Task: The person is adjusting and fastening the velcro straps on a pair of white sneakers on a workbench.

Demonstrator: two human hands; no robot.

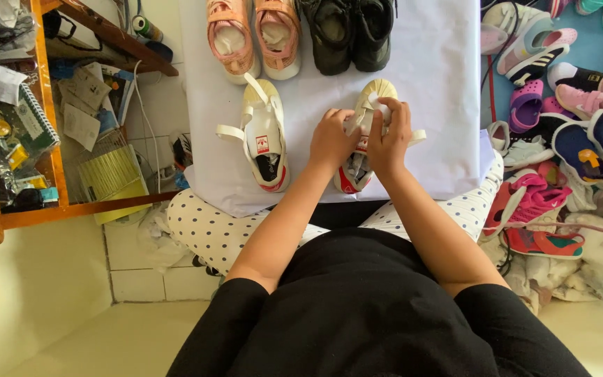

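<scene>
Two small cream sneakers with red heel patches lie on a white sheet (441,84) in front of me. The left sneaker (265,132) lies apart with its straps spread loose. Both hands are on the right sneaker (366,105). My left hand (331,139) grips its near side by the strap. My right hand (389,136) covers its top, fingers closed on a white strap that sticks out to the right.
A pink pair (254,35) and a black pair (349,31) stand at the sheet's far edge. A heap of several children's shoes (567,126) fills the right side. A cluttered wooden shelf (15,119) stands at left. My polka-dot legs (211,230) are crossed under the sheet.
</scene>
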